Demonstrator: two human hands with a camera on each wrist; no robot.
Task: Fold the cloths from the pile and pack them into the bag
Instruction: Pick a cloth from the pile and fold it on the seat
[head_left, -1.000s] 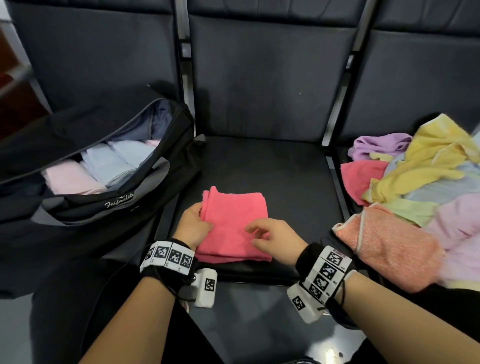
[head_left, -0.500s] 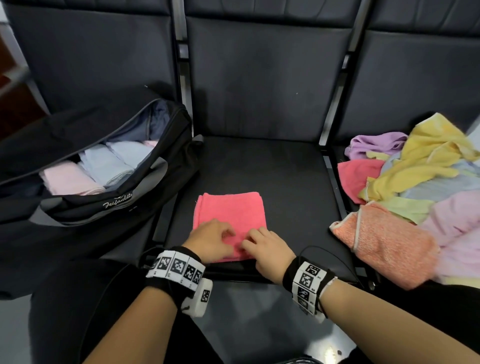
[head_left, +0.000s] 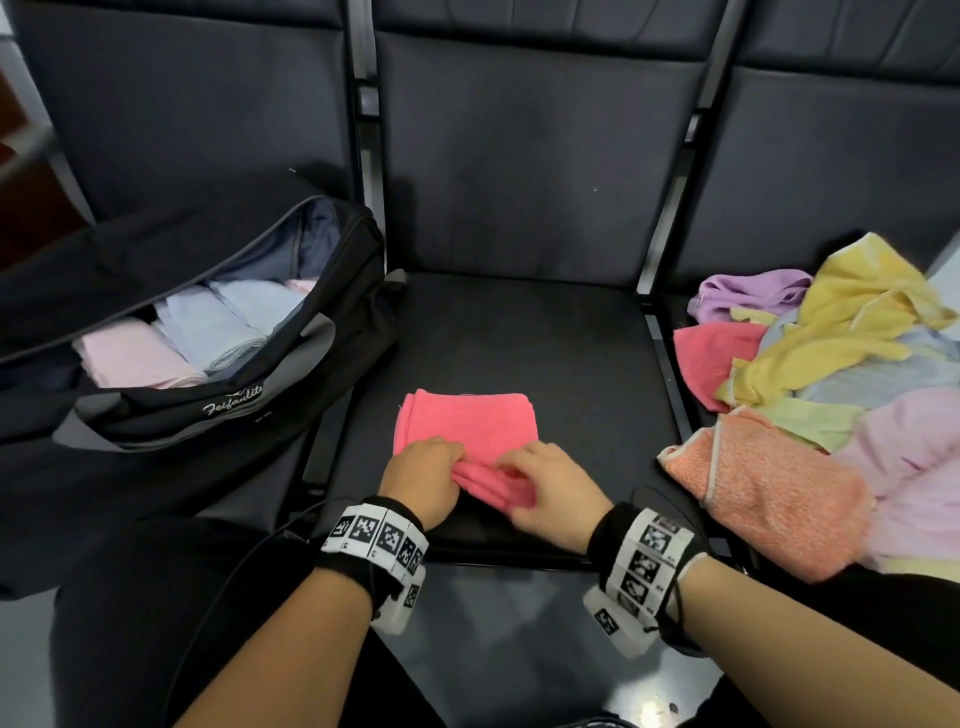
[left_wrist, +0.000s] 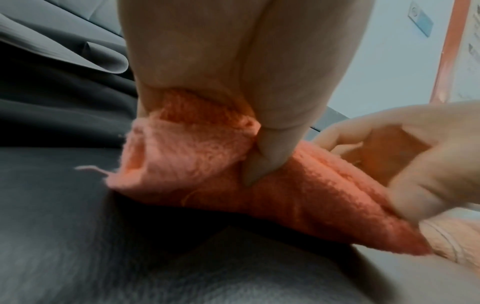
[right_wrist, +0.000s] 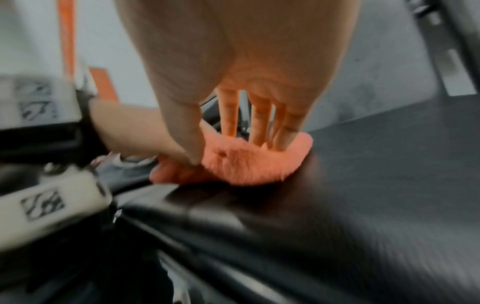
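A folded pink cloth (head_left: 467, 426) lies on the middle black seat (head_left: 519, 332). My left hand (head_left: 423, 480) pinches its near edge (left_wrist: 187, 152) and lifts it off the seat. My right hand (head_left: 550, 493) grips the same near edge just to the right, thumb under and fingers over the cloth (right_wrist: 249, 162). The open black bag (head_left: 223, 405) sits on the left seat with several folded pale cloths (head_left: 171, 343) inside. A loose pile of cloths (head_left: 841, 374) in yellow, purple, pink and orange lies on the right seat.
Seat backs (head_left: 524, 156) stand upright behind all three seats. An orange cloth (head_left: 769, 488) from the pile hangs over the front right, close to my right wrist. My dark trouser leg (head_left: 156, 597) is below the bag.
The cloth was laid flat on the seat, then both hands slid to its near edge. Now they take hold of that edge and raise it.
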